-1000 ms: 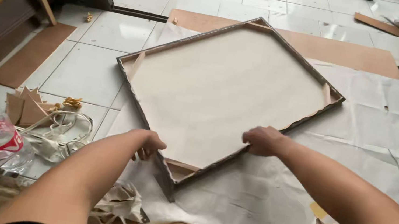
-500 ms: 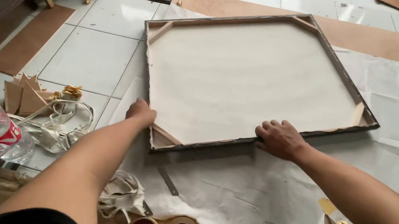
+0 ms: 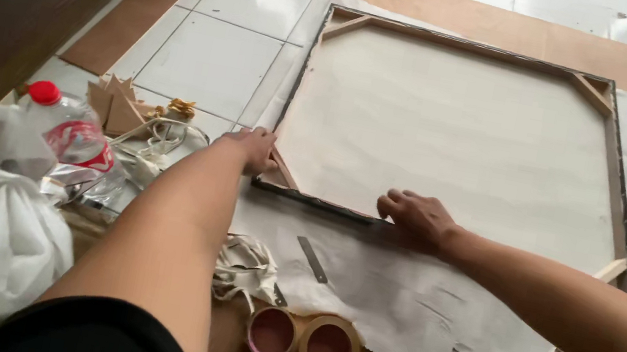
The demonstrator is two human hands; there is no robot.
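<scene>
Wooden-framed canvas [image 3: 458,133] is lying face down on a pale sheet [image 3: 396,294] spread over the tiled floor [image 3: 214,55], its near edge just ahead of the person. If the pressing is uneven, the frame could slide or twist on the loose sheet. Both arms are reaching forward, nearly straight. Left hand [image 3: 254,148] is gripping the near left corner, fingers curled on it; right hand [image 3: 418,218] is resting palm down on the near rail, fingers spread, grasping nothing. Two tape rolls [image 3: 301,341] are sitting nearby.
</scene>
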